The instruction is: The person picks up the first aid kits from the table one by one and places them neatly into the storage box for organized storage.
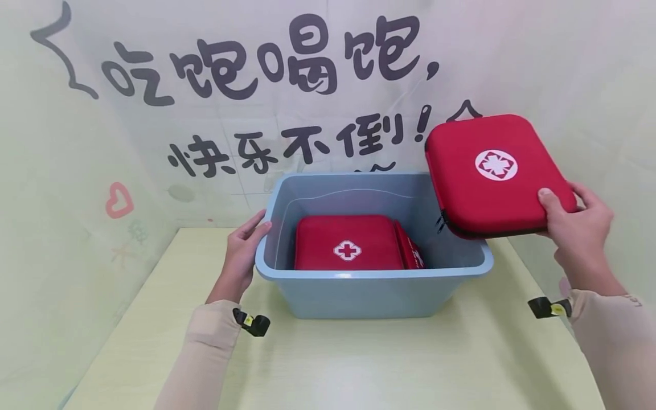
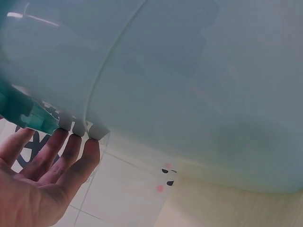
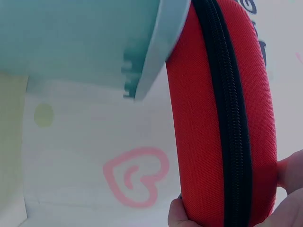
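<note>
My right hand [image 1: 581, 228] grips a red first-aid case [image 1: 474, 142] by its right side, thumb on top. The case is raised and tilted over the right end of a blue plastic bin [image 1: 359, 296]. A white round emblem marks its top; a black zipper [image 3: 232, 113] runs round its side. My left hand [image 1: 243, 253] holds the bin's left rim, thumb at the edge and fingertips against the outer wall under it. Inside the bin lies another red first-aid case [image 1: 328, 245] with a white cross emblem. A smaller red pouch [image 1: 408, 247] leans beside it, partly hidden.
The bin stands on a pale yellow table [image 1: 328, 364]. Behind it hangs a light wall sheet [image 1: 215, 125] with large dark lettering, and pale panels rise at both sides. Black wrist cameras are strapped over both beige sleeves [image 1: 205, 353].
</note>
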The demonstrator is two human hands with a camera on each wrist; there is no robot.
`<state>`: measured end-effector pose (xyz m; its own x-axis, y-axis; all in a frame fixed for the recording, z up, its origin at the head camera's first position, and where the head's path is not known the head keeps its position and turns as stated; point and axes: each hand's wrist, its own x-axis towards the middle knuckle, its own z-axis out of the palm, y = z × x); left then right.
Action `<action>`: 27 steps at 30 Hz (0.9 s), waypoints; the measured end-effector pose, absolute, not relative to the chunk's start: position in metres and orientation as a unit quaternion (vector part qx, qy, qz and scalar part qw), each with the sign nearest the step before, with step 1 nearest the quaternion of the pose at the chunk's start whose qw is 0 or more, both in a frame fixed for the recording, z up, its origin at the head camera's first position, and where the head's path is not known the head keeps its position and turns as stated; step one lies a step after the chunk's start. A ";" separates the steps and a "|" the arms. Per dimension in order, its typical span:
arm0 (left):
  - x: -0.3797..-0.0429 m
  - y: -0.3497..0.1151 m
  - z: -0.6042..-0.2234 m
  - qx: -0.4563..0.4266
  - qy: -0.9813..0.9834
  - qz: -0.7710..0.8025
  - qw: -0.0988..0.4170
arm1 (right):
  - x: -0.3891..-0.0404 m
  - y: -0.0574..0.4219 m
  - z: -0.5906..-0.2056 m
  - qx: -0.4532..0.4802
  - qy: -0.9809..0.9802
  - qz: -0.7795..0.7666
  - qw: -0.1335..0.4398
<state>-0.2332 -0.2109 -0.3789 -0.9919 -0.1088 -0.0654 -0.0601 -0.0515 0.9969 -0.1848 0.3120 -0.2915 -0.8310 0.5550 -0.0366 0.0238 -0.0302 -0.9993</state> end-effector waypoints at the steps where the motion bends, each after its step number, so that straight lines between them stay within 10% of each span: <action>1: -0.234 -0.211 -0.379 0.061 -0.688 -0.723 0.016 | -0.185 0.309 -0.292 -0.213 -0.677 0.679 0.190; 27: -0.234 -0.210 -0.379 0.067 -0.686 -0.724 0.013 | -0.192 0.204 -0.305 -0.106 -0.834 0.502 0.200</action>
